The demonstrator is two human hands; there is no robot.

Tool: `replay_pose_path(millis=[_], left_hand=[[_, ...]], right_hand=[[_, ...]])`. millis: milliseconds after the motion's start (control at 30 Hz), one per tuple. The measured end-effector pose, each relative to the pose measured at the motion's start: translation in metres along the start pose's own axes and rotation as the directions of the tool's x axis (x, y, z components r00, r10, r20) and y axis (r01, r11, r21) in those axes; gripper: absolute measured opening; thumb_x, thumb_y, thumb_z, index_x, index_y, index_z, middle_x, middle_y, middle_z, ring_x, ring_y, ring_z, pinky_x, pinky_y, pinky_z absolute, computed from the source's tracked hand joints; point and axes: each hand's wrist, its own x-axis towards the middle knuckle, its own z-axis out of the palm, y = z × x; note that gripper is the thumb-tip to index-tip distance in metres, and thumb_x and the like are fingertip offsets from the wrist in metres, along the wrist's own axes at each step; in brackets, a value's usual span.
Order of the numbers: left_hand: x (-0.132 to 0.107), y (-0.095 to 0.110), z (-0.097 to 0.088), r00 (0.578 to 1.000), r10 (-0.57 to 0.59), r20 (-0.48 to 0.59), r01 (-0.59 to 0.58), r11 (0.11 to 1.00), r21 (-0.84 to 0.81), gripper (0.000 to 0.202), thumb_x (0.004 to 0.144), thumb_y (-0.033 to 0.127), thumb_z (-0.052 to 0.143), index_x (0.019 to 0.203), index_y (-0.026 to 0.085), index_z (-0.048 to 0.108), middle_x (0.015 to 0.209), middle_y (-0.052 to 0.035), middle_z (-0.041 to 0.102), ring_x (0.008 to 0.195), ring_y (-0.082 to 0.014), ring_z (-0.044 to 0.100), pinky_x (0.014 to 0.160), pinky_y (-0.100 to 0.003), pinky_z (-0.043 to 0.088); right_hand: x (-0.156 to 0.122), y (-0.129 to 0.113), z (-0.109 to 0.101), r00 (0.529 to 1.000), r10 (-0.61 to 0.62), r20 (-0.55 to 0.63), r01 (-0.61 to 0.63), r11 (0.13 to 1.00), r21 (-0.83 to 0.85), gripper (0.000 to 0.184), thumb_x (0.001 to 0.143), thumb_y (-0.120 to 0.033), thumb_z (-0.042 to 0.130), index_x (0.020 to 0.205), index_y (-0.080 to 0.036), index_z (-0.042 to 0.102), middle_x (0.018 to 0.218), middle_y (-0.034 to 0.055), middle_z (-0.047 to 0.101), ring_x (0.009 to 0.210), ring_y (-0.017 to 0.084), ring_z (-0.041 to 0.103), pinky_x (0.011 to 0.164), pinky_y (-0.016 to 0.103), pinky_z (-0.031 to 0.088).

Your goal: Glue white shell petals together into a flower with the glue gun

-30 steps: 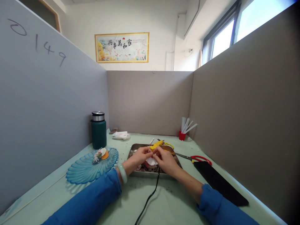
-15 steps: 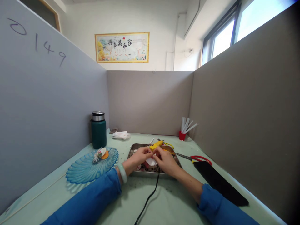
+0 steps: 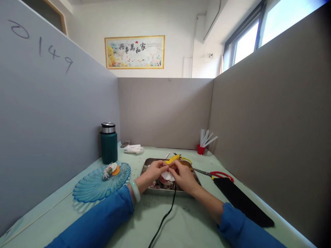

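Over a metal tray (image 3: 169,193) my left hand (image 3: 154,172) and my right hand (image 3: 184,177) meet with fingertips pinched together. What they hold between them is too small and hidden to make out. Just behind the fingertips lies a yellow glue gun (image 3: 172,159), partly covered by my hands. Shell-like pieces fill the tray, and a white one (image 3: 168,176) shows below my fingers. A black cord (image 3: 165,217) runs from the tray toward me. My left wrist wears a pale green bangle (image 3: 134,190).
To the left, a blue scalloped glass plate (image 3: 93,186) bears a small shell cluster (image 3: 111,170), with a green bottle (image 3: 109,144) behind. Red-handled scissors (image 3: 221,175) and a black strip (image 3: 243,203) lie right. White sticks stand in a red cup (image 3: 201,149). Partition panels (image 3: 165,113) enclose the table.
My fingertips have shifted very slightly upward and stay pinched together. More of the white piece beneath them shows now. Everything else is where it was.
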Motion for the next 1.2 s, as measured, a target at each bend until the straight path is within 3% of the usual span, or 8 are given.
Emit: replay_pose_path(millis=[233, 567, 1200], left_hand=[[-0.0028, 0.0044, 0.0006, 0.999, -0.037, 0.012, 0.037, 0.999, -0.037, 0.040, 0.062, 0.046, 0.064, 0.079, 0.011, 0.053, 0.064, -0.0001, 0.052, 0.051, -0.0093, 0.051, 0.040, -0.021, 0.045], [-0.0036, 0.0031, -0.0005, 0.993, -0.079, 0.086, 0.093, 0.980, -0.176, 0.037, 0.064, 0.042, 0.066, 0.079, 0.012, 0.051, 0.068, -0.0020, 0.054, 0.052, -0.0096, 0.054, 0.042, -0.022, 0.047], [-0.0060, 0.0068, -0.0018, 0.984, -0.074, 0.159, 0.115, 0.958, -0.264, 0.035, 0.069, 0.042, 0.062, 0.086, 0.012, 0.053, 0.074, -0.0046, 0.056, 0.059, -0.0122, 0.057, 0.047, -0.026, 0.052]], right_hand=[[0.0001, -0.0021, -0.0018, 0.999, 0.001, -0.040, -0.002, 1.000, -0.027, 0.015, 0.081, -0.030, 0.046, 0.089, -0.020, 0.055, 0.066, -0.0006, 0.060, 0.059, 0.013, 0.053, 0.055, 0.021, 0.035], [-0.0010, -0.0044, -0.0027, 0.998, -0.038, -0.053, 0.036, 0.999, -0.027, 0.015, 0.081, -0.028, 0.046, 0.088, -0.020, 0.056, 0.071, 0.0005, 0.062, 0.063, 0.013, 0.054, 0.059, 0.021, 0.037], [-0.0020, -0.0074, -0.0048, 0.996, -0.052, -0.075, 0.050, 0.998, -0.037, 0.017, 0.083, -0.029, 0.044, 0.087, -0.020, 0.058, 0.067, 0.0002, 0.059, 0.061, 0.013, 0.052, 0.057, 0.021, 0.034]])
